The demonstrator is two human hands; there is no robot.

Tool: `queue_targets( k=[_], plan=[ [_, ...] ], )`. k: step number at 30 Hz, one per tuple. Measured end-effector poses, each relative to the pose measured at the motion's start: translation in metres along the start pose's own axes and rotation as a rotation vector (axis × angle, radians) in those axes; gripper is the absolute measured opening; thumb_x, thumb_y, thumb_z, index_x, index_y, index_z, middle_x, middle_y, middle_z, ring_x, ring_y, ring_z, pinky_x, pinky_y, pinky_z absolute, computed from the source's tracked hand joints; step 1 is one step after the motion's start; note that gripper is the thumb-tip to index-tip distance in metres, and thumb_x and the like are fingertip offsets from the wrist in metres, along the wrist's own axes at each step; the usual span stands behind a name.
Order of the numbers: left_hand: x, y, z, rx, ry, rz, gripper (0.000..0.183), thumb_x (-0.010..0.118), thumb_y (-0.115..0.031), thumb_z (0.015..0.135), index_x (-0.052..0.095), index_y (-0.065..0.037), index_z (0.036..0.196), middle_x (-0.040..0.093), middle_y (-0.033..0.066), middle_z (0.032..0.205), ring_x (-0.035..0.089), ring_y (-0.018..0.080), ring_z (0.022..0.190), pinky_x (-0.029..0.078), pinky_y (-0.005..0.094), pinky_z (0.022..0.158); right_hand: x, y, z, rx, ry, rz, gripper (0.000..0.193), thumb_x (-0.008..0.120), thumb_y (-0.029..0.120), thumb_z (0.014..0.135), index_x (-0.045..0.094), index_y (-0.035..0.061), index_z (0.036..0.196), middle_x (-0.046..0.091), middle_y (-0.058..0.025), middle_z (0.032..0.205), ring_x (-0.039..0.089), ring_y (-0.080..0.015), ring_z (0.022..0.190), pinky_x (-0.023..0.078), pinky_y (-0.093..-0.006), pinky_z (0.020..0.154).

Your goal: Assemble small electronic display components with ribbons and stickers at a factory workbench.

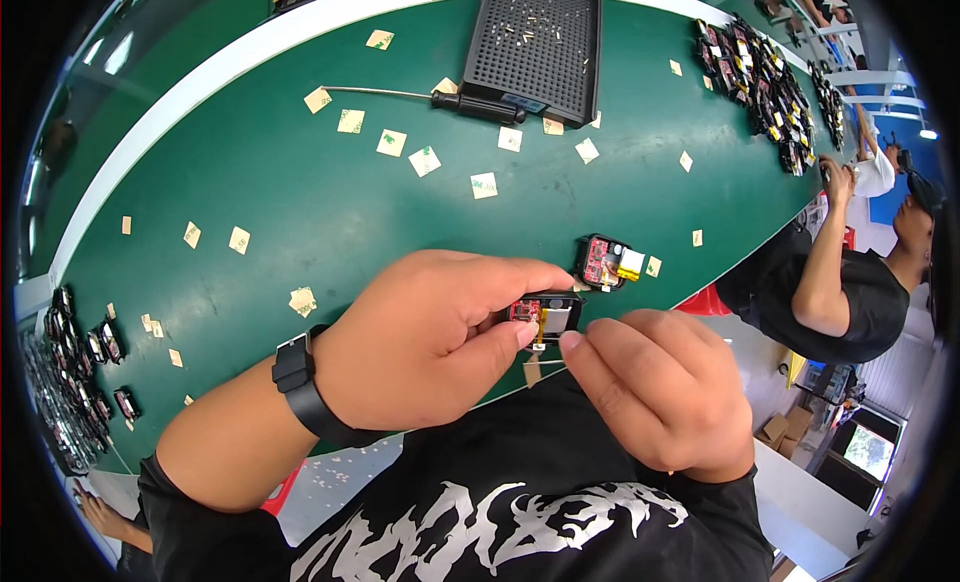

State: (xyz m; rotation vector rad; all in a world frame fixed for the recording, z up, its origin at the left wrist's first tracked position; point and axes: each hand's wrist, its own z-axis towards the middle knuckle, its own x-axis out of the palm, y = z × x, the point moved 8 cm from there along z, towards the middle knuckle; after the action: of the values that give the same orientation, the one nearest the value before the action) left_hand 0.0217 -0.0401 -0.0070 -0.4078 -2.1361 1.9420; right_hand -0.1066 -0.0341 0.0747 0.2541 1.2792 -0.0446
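Observation:
Between the thumb and forefinger of my left hand point(420, 342) is a small black device housing point(575, 312), its open side up. Inside it show a red circuit board point(524, 310), a silver-grey battery cell and a strip of yellow tape. My right hand point(665, 392) is closed in a pinch at the housing's lower right edge. A thin pale stick-like piece point(543, 362) runs to its fingertips; whether the fingers hold it is unclear. Just beyond the held housing, a second open housing point(590, 254) lies on the green table point(330, 212), with a red board and a white, yellow-taped battery.
A screwdriver point(470, 106) lies against a black perforated tray point(490, 42) holding small metal pieces. Pale square stickers point(424, 162) are scattered about. Heaps of devices point(755, 87) stand far right and at the left edge point(65, 382). A co-worker point(850, 282) sits on the right.

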Motion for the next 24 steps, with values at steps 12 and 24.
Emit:
queue_targets(
  k=[12, 24],
  plan=[
    [0.001, 0.011, 0.001, -0.09, 0.034, -0.093, 0.04, 0.056, 0.002, 0.095, 0.061, 0.002, 0.135, 0.061, 0.0009, 0.078, 0.052, 0.0049, 0.059, 0.042, 0.0212, 0.054, -0.001, -0.001, -0.006, 0.154, -0.125, -0.04, 0.037, 0.072, 0.005, 0.062, 0.073, -0.0058, 0.097, 0.064, -0.0118, 0.091, 0.062, -0.0215, 0.07, 0.049, -0.0288, 0.055],
    [-0.005, 0.004, 0.002, -0.026, 0.01, 0.022, 0.048, 0.054, 0.002, 0.086, 0.061, 0.003, 0.134, 0.06, 0.0046, 0.075, 0.053, 0.0094, 0.057, 0.041, 0.0245, 0.054, 0.007, -0.001, -0.004, 0.135, -0.131, -0.082, 0.033, 0.072, 0.006, 0.064, 0.072, -0.0069, 0.093, 0.064, -0.0127, 0.088, 0.06, -0.02, 0.069, 0.043, -0.0274, 0.048]
  ],
)
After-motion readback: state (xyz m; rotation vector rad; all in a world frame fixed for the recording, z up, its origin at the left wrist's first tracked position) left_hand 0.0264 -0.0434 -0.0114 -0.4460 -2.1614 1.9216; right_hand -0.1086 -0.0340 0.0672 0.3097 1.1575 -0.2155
